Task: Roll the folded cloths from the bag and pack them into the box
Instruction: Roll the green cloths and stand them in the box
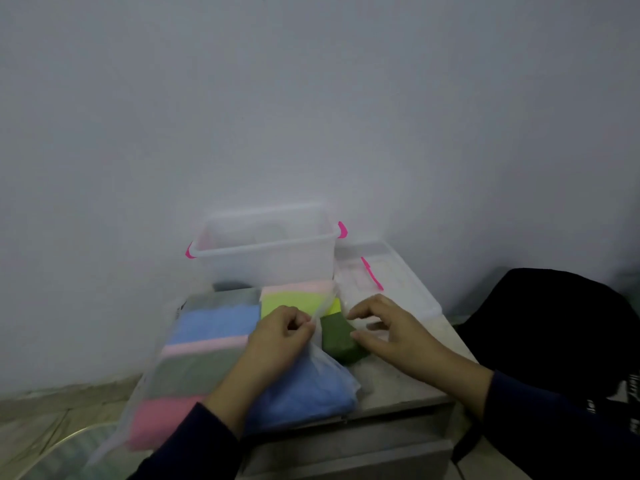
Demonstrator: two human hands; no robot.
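Note:
A clear mesh bag [166, 368] lies on the small table, filled with folded cloths in blue, pink, grey-green and lime. My left hand [280, 336] pinches the bag's open edge near its right side. A dark green folded cloth [337, 337] sits half out of the bag's mouth. My right hand [384, 327] curls over it, thumb at its right side and fingertips at its far corner. Behind the bag stands the clear plastic box [263, 252] with pink latches; it looks empty.
The box's clear lid [388, 282] with a pink clip lies to the right of the box. A black bag or garment [554, 341] sits right of the table. The table's front edge [381, 414] runs below my hands; a wall stands close behind.

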